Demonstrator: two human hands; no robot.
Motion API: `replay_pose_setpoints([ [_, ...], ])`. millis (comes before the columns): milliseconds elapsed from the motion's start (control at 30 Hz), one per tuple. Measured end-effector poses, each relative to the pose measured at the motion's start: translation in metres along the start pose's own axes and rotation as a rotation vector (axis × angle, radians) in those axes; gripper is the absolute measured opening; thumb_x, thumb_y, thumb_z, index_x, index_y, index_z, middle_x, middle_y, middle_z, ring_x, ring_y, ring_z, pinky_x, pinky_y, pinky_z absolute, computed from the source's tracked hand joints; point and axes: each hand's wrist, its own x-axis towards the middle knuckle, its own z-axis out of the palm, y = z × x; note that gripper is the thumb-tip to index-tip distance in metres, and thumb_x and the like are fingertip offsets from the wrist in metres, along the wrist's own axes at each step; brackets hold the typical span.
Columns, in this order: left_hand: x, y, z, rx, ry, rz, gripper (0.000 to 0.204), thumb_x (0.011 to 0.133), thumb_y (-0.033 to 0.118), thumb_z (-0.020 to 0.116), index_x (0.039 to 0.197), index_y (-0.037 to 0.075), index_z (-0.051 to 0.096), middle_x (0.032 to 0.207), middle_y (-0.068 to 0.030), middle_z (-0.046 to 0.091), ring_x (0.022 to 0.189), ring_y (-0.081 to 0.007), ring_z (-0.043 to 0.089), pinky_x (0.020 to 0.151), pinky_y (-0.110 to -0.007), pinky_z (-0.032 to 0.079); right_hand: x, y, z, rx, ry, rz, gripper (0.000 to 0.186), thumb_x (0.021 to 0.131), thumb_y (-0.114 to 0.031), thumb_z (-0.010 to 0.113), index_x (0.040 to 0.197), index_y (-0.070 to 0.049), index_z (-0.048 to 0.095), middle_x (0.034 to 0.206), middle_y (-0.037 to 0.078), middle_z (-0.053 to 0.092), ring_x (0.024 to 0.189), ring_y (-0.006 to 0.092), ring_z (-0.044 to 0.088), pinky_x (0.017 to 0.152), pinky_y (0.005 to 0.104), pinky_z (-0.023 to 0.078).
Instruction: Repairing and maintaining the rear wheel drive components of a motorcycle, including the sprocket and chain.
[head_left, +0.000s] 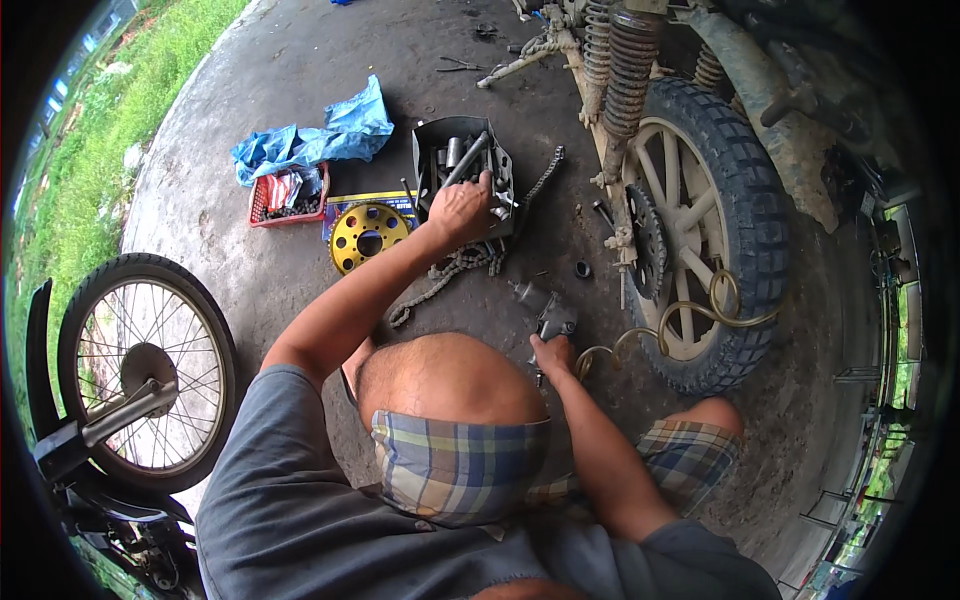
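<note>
My left hand [461,211] reaches into a dark open metal toolbox [427,134], back up. Its thumb stands apart from the other fingers, whose tips are partly hidden among the tools. A long metal bar [467,160] and a socket [455,151] lie just beyond it. My right hand [553,355] is closed round the handle of a grey air impact wrench [557,318], low over the floor beside my knee. A coiled yellowish air hose [640,333] runs from near the wrench toward the motorcycle wheel.
At right stands a motorcycle's knobby-tyred wheel [765,220] with a sprocket [650,240]. A gold sprocket [350,238], a chain [432,288] and a red basket [318,208] under blue plastic [350,130] lie around the toolbox. A spoked wheel [200,345] is at left.
</note>
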Motion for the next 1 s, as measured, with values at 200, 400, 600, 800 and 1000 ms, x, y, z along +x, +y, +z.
replay_pose_setpoints([
  [200,-0.019,0.013,-0.016,-0.163,-0.394,0.155,0.053,0.092,0.051,0.059,0.103,0.001,0.072,0.097,-0.0232,0.073,0.093,-0.0402,0.071,0.083,-0.049,0.055,0.006,-0.006,-0.022,-0.011,-0.045,-0.052,0.062,0.077,-0.048,0.079,0.104,0.007,0.073,0.114,0.031,0.070,0.111,0.0423,0.068,0.095,0.0462,0.054],
  [400,-0.041,0.069,-0.022,0.133,-0.771,0.409,0.049,0.094,0.044,0.057,0.100,-0.001,0.074,0.097,-0.0207,0.074,0.098,-0.0380,0.071,0.086,-0.049,0.054,-0.012,-0.020,-0.050,-0.105,0.034,-0.185,0.062,0.075,-0.045,0.081,0.110,0.005,0.072,0.119,0.030,0.068,0.113,0.0400,0.068,0.097,0.0450,0.055],
  [600,-0.031,0.123,-0.009,0.694,-0.854,0.827,0.030,0.087,0.035,0.064,0.104,0.012,0.075,0.104,-0.0092,0.074,0.102,-0.0310,0.072,0.082,-0.045,0.058,-0.002,-0.013,-0.115,0.019,-0.179,-0.043,0.053,0.076,-0.036,0.078,0.113,0.002,0.073,0.120,0.027,0.070,0.115,0.0369,0.068,0.097,0.0436,0.055],
  [800,-0.060,0.144,0.074,0.447,-0.634,0.505,0.028,0.086,0.031,0.068,0.107,0.011,0.073,0.103,-0.0101,0.074,0.102,-0.0316,0.072,0.082,-0.045,0.059,0.016,-0.025,-0.090,0.048,0.054,-0.103,0.039,0.080,-0.024,0.073,0.109,0.002,0.074,0.119,0.028,0.069,0.111,0.0404,0.069,0.093,0.0463,0.056],
  [1000,-0.080,0.158,0.162,-0.417,-0.253,0.207,0.039,0.077,0.025,0.081,0.112,0.011,0.071,0.103,-0.0112,0.077,0.093,-0.0285,0.075,0.072,-0.042,0.061,-0.004,-0.004,-0.083,0.003,0.147,-0.163,0.044,0.088,-0.039,0.069,0.107,0.000,0.074,0.114,0.027,0.071,0.107,0.0441,0.069,0.092,0.0527,0.054],
])
